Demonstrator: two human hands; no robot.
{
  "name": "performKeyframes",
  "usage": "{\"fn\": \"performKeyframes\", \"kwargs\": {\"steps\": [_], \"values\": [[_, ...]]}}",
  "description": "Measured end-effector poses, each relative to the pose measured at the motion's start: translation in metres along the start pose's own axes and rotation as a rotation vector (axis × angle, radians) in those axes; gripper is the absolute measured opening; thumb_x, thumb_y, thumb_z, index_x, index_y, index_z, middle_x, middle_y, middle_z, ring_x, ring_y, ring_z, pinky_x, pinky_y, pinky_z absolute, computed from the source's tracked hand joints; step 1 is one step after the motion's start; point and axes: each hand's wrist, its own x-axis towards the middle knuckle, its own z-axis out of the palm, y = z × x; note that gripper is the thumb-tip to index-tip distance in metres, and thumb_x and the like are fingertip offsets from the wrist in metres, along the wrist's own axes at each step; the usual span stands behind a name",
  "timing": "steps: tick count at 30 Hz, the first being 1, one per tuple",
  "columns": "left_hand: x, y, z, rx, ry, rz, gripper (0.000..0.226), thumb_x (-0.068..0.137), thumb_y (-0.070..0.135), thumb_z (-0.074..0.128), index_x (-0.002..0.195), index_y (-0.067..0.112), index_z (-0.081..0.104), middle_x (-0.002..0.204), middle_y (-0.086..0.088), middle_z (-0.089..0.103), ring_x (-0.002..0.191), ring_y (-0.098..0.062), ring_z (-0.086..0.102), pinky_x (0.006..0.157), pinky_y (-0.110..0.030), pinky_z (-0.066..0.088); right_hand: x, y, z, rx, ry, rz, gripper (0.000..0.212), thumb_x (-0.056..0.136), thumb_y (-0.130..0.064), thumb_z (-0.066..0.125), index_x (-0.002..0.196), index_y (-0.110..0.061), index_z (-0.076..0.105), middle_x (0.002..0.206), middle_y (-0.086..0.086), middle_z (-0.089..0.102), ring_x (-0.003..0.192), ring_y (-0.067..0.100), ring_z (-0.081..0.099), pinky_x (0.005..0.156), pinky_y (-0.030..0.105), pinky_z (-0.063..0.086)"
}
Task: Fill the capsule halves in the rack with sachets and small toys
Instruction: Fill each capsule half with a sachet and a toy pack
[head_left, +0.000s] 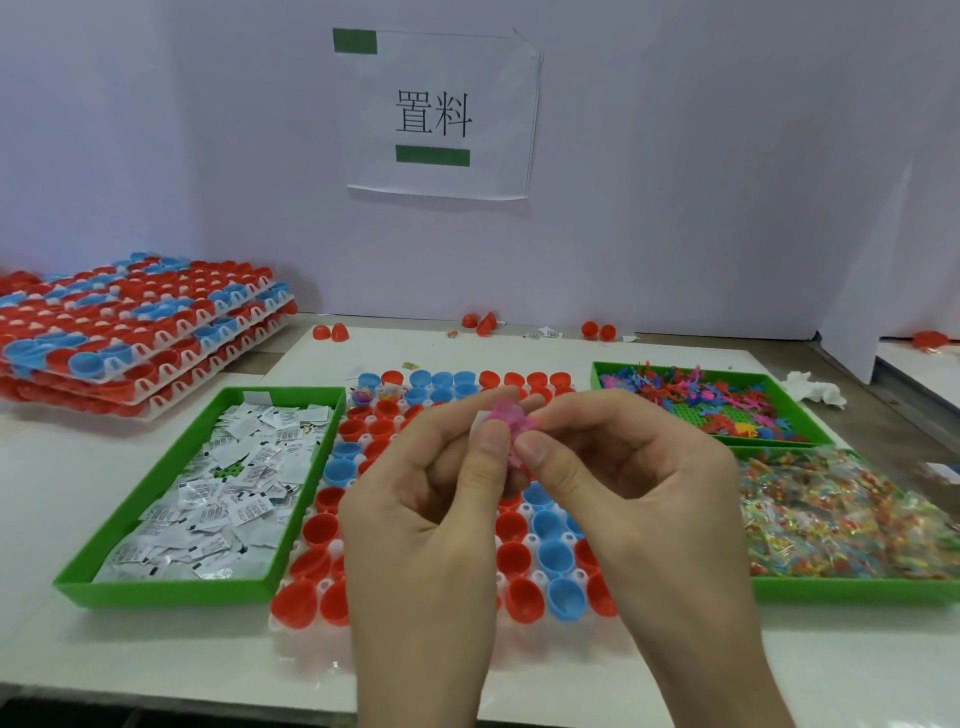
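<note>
Barely begun, by the look of it. Filling visible in only two capsule halves (362, 397), at the far left corner of the rack (291, 636); elsewhere empty red and blue cups, some hidden behind the hands. Pinching a pink toy (511, 423) between left hand (431, 519) and right hand (623, 499), close together above the rack's middle. Plenty of sachets (234, 483) waiting in the left tray (171, 592).

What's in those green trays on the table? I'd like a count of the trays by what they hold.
tray of white sachets: 1
tray of small plastic toys: 1
tray of clear packets with colourful bits: 1
Total: 3 green trays
</note>
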Motion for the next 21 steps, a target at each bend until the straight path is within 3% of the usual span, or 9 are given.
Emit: {"fn": "performKeyframes", "kwargs": {"steps": [8,15,21], "values": [[-0.003,-0.003,0.003,-0.067,0.070,-0.023,0.017,0.077,0.029,0.068,0.086,0.038,0.079,0.075,-0.001,0.077,0.070,-0.011,0.074,0.064,-0.016,0.056,-0.004,0.006,0.005,-0.177,0.052,-0.171,0.010,0.081,-0.022,0.081,0.083,-0.026,0.072,0.078,-0.010,0.071,0.080,0.014,0.070,0.069,0.019,0.055],[-0.006,-0.005,0.006,-0.082,0.109,0.001,0.017,0.078,0.026,0.067,0.086,0.036,0.079,0.077,0.001,0.077,0.071,-0.013,0.075,0.063,-0.015,0.056,-0.003,0.017,0.005,-0.371,0.071,-0.505,0.007,0.081,0.000,0.074,0.083,-0.007,0.072,0.084,-0.005,0.066,0.086,0.004,0.062,0.079,0.012,0.047],[-0.002,-0.011,0.000,-0.162,0.098,-0.137,0.017,0.072,0.030,0.068,0.084,0.033,0.081,0.078,-0.003,0.077,0.065,-0.011,0.070,0.061,-0.016,0.054,0.001,0.028,0.001,-0.412,0.009,-0.557,0.003,0.083,-0.002,0.072,0.085,-0.004,0.073,0.086,-0.003,0.066,0.090,0.001,0.059,0.084,0.011,0.046]]}}
